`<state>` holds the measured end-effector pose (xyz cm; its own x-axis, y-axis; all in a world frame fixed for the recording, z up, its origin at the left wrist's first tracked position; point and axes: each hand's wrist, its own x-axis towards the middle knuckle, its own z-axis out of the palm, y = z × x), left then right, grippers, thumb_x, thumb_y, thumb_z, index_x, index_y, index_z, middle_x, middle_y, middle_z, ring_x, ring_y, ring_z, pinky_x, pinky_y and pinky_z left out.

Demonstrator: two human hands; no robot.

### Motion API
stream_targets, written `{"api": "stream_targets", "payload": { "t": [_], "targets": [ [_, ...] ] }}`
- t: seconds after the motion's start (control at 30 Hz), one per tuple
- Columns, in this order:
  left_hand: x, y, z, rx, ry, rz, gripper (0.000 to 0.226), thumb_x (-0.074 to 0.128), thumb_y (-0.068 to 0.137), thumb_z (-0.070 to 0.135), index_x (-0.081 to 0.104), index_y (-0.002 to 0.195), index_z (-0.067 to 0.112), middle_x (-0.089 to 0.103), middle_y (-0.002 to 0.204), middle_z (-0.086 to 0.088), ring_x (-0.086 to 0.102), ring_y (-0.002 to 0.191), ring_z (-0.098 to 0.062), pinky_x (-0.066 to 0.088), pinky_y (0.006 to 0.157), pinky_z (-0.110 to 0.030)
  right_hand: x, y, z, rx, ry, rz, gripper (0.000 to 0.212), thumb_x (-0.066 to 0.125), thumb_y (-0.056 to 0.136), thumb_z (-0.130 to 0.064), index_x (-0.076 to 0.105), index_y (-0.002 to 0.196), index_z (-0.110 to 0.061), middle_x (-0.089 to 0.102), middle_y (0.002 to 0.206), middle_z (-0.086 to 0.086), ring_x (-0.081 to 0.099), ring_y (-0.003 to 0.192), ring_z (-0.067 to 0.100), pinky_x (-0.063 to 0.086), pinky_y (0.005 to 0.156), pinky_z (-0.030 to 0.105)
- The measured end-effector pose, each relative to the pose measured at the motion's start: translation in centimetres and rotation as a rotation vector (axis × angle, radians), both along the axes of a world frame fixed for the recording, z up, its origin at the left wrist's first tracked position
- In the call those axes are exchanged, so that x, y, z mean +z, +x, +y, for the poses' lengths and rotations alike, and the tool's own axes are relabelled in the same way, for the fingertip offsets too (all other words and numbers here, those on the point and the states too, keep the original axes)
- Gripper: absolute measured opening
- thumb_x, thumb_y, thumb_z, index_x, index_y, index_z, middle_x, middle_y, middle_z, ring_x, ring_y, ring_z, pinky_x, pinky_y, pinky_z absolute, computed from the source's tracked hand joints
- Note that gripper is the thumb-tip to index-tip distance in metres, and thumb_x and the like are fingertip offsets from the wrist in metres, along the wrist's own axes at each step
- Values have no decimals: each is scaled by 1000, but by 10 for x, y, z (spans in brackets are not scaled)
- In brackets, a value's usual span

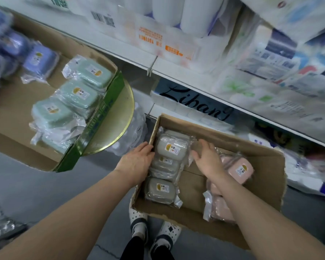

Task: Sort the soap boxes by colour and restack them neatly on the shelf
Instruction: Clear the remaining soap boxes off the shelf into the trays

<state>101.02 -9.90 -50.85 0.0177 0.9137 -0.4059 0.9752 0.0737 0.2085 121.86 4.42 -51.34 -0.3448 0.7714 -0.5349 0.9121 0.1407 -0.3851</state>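
Apparent step: gathering grey soap boxes. My left hand and right hand flank them, fingers apart. Next: clamp and lift.

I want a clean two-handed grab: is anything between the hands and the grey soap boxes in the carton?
Nothing visible does. The left hand lies across the left wall of the carton, right beside the grey soap boxes. The right hand rests on their clear wrapping on the other side.

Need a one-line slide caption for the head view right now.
Left hand and right hand flank the grey soap boxes in a cardboard box, pink soap boxes alongside.
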Motion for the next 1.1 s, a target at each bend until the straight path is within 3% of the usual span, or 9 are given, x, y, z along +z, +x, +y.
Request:
{"api": "stream_targets", "payload": {
  "t": [0.2,0.47,0.73,0.93,1.1],
  "targets": [
    [85,12,15,-41,29,51,37,49,90,25,54,127,19,49,133,-1,39,130,-22,42,103,-36,108,18,0,316,263,-48,53,43,100,-40,32,146,-18,47,137,9,52,119,24,46,99,37],
    [245,31,52,-158,155,134,36,49,92,27,55,128,26,57,124,3,53,114,-18,50,90,-35,263,48,0,626,584,-106,57,55,96,-35,39,146,-12,45,143,15,45,130,35,36,104,46],
    [392,58,89,-325,448,283,39,50,94,33,54,132,26,58,127,1,54,115,-23,48,87,-34,398,94,20,605,961,-117,56,75,79,-36,59,127,-12,63,120,12,61,107,33,51,85,42],
    [486,73,131,-322,681,235,40,51,95,34,52,134,27,54,134,4,52,119,-21,46,88,-33,487,118,50,514,1189,-83,55,70,83,-34,55,132,-13,61,122,9,58,110,30,47,89,41],
    [525,65,182,-308,791,172,43,58,91,30,53,134,23,53,134,0,48,122,-24,47,89,-36,523,120,86,358,1224,-113,55,70,83,-30,54,132,-10,59,121,14,57,109,36,50,86,45]
  ]
}}
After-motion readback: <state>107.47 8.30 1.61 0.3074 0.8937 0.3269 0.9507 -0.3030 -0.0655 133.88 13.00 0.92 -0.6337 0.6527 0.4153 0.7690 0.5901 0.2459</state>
